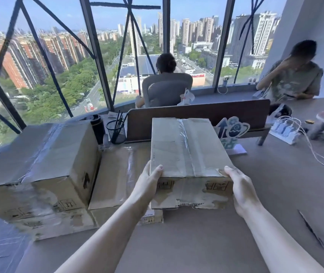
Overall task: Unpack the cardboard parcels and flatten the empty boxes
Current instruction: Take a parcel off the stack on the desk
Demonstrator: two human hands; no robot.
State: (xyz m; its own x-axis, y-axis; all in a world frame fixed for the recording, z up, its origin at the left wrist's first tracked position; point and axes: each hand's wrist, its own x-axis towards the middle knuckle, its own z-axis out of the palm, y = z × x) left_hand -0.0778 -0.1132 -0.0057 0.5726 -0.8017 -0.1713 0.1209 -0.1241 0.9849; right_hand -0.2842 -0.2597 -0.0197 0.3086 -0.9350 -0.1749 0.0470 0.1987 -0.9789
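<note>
Cardboard box (186, 152), still taped, sits gripped at its near corners by my left hand (150, 184) and right hand (240, 186), steadying it beside the big box (44, 166) for opening.

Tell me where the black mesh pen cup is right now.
In the head view the black mesh pen cup stands left of centre at the back of the desk, between the dark bottle and the brown divider panel.

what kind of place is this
Most likely a high-rise office: a desk divider with a person in a mesh office chair behind it, a pen holder, and tall windows over a city.
</note>
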